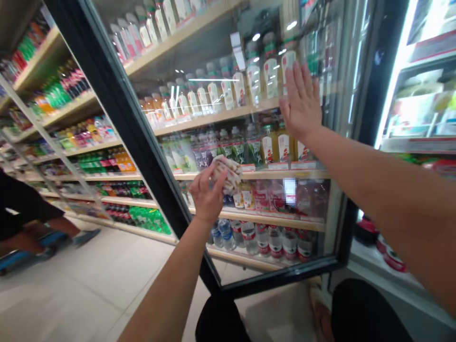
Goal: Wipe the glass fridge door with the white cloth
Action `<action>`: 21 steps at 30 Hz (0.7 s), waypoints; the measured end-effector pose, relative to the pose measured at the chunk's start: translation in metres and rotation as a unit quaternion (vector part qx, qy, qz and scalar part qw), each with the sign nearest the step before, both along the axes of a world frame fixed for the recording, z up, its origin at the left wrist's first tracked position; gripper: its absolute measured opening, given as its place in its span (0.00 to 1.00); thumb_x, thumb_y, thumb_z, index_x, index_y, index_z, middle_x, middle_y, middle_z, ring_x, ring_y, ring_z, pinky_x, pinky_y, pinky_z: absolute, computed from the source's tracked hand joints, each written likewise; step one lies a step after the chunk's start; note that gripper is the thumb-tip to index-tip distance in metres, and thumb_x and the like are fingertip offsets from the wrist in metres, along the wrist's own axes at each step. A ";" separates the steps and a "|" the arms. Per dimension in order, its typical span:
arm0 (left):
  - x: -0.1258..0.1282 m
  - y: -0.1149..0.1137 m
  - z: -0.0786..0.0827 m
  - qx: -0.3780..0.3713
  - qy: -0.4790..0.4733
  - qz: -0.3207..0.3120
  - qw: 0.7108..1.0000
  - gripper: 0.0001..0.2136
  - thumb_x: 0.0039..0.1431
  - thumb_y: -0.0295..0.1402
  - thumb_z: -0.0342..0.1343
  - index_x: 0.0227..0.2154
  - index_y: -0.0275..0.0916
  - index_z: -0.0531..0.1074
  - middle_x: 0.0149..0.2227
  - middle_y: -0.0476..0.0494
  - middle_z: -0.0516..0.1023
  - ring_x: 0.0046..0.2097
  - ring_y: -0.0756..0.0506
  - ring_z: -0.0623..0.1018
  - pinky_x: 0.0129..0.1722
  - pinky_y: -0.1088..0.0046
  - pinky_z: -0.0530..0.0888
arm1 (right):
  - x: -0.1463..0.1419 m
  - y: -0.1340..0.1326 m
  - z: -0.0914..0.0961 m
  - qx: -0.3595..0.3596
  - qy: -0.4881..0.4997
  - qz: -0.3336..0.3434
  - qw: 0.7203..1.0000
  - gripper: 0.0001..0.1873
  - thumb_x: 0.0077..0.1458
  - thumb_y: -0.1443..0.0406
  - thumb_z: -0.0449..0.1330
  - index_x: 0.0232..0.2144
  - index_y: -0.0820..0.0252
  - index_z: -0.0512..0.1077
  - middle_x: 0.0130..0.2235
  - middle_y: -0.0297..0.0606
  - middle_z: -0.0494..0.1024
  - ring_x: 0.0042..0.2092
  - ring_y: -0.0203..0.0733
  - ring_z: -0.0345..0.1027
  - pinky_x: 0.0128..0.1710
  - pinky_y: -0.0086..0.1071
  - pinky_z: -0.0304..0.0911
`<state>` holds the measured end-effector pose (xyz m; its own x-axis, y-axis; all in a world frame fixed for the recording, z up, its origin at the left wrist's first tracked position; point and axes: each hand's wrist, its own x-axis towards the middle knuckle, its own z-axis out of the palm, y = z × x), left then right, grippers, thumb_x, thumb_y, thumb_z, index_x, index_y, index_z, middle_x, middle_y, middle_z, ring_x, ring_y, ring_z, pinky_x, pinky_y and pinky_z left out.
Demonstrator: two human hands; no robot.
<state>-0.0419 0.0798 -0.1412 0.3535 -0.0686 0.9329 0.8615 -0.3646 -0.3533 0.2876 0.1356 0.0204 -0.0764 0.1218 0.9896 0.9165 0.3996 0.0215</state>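
Observation:
My left hand [207,192] is closed on a crumpled white cloth [228,173] and presses it against the glass door [221,61] of a drinks fridge. My right hand [300,102] lies flat and open on the same glass, higher up and to the right, fingers pointing upward. Behind the glass stand shelves of bottled drinks [228,92]. The door has a black frame [117,99] and stands swung out toward me.
Open shelves [81,142] of coloured bottles run along the left wall. A person [24,213] crouches at the far left by a blue cart [21,254]. A lit cooler [420,104] stands at the right. Pale floor tiles [89,285] lie below.

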 end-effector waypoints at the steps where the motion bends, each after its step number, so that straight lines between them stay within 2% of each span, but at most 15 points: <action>1: 0.006 -0.003 -0.003 -0.009 0.015 -0.011 1.000 0.21 0.72 0.21 0.52 0.60 0.47 0.76 0.61 0.38 0.76 0.66 0.37 0.70 0.66 0.55 0.69 | 0.002 0.004 -0.003 -0.008 -0.001 -0.009 1.000 0.36 0.73 0.55 0.41 0.75 0.67 0.49 0.76 0.45 0.45 0.77 0.53 0.38 0.75 0.60 0.37; 3: 0.022 -0.010 -0.014 -0.032 0.046 -0.027 0.998 0.22 0.71 0.19 0.49 0.60 0.45 0.76 0.60 0.38 0.77 0.66 0.38 0.70 0.64 0.57 0.72 | 0.001 0.006 -0.010 -0.021 0.002 -0.026 0.999 0.36 0.72 0.55 0.41 0.76 0.64 0.49 0.77 0.41 0.45 0.77 0.51 0.37 0.76 0.58 0.38; 4: 0.031 -0.012 -0.020 -0.042 0.057 -0.028 0.997 0.22 0.70 0.19 0.49 0.61 0.42 0.75 0.62 0.36 0.75 0.68 0.36 0.68 0.65 0.55 0.71 | -0.001 0.005 -0.012 -0.030 0.003 -0.031 0.999 0.36 0.72 0.56 0.41 0.76 0.62 0.48 0.77 0.39 0.44 0.78 0.50 0.36 0.77 0.57 0.38; 7: 0.051 -0.012 -0.026 -0.074 0.059 -0.003 0.996 0.19 0.70 0.25 0.53 0.62 0.34 0.72 0.71 0.27 0.61 0.74 0.27 0.54 0.69 0.40 0.63 | -0.005 0.000 -0.013 -0.050 0.003 -0.037 0.998 0.36 0.72 0.56 0.42 0.77 0.59 0.47 0.77 0.35 0.43 0.78 0.47 0.34 0.78 0.53 0.36; 9: 0.060 -0.005 -0.013 -0.078 0.034 0.020 0.996 0.21 0.70 0.28 0.55 0.64 0.35 0.69 0.72 0.28 0.57 0.75 0.26 0.51 0.69 0.37 0.59 | -0.005 -0.001 -0.011 -0.052 0.005 -0.031 0.998 0.35 0.72 0.57 0.42 0.77 0.58 0.48 0.77 0.34 0.43 0.78 0.46 0.33 0.78 0.52 0.35; 12: 0.067 0.008 0.033 -0.087 -0.020 0.030 0.996 0.31 0.67 0.23 0.53 0.71 0.41 0.59 0.74 0.34 0.56 0.73 0.31 0.58 0.70 0.41 0.60 | -0.003 0.006 -0.009 -0.037 0.010 0.000 0.999 0.35 0.71 0.58 0.44 0.76 0.58 0.49 0.77 0.35 0.44 0.78 0.47 0.33 0.78 0.55 0.35; 14: 0.073 0.014 0.062 -0.118 -0.045 0.022 0.992 0.37 0.64 0.23 0.54 0.74 0.40 0.53 0.76 0.36 0.46 0.74 0.31 0.55 0.69 0.42 0.61 | -0.001 0.013 -0.010 -0.020 0.011 0.029 0.999 0.35 0.70 0.59 0.46 0.76 0.57 0.50 0.77 0.35 0.45 0.78 0.48 0.34 0.77 0.58 0.34; 15: 0.077 0.014 0.070 -0.120 -0.066 0.035 0.990 0.36 0.64 0.25 0.55 0.74 0.40 0.54 0.77 0.36 0.42 0.74 0.28 0.53 0.69 0.38 0.58 | 0.000 0.016 -0.010 -0.013 0.011 0.043 0.999 0.36 0.69 0.60 0.47 0.76 0.56 0.50 0.77 0.35 0.45 0.78 0.49 0.34 0.77 0.59 0.34; 16: 0.080 0.014 0.074 -0.121 -0.081 0.047 0.988 0.35 0.65 0.29 0.56 0.74 0.40 0.55 0.77 0.35 0.39 0.75 0.26 0.50 0.70 0.35 0.55 | 0.001 0.019 -0.011 -0.006 0.010 0.055 0.998 0.36 0.69 0.60 0.48 0.76 0.55 0.50 0.76 0.34 0.45 0.78 0.49 0.34 0.77 0.59 0.33; 18: 0.086 0.011 0.070 -0.128 -0.071 0.058 0.988 0.34 0.68 0.37 0.59 0.73 0.40 0.58 0.77 0.34 0.39 0.75 0.23 0.44 0.71 0.31 0.46 | 0.001 0.022 -0.011 0.004 0.010 0.072 0.997 0.36 0.68 0.60 0.49 0.76 0.54 0.51 0.76 0.33 0.46 0.78 0.49 0.35 0.77 0.60 0.34; 21: 0.082 0.011 0.062 -0.157 0.037 0.035 0.986 0.31 0.70 0.42 0.56 0.73 0.44 0.60 0.76 0.41 0.47 0.76 0.30 0.38 0.74 0.38 0.39 | 0.001 0.022 -0.011 0.009 0.012 0.080 0.997 0.36 0.68 0.60 0.50 0.75 0.54 0.51 0.76 0.31 0.46 0.78 0.48 0.35 0.78 0.58 0.34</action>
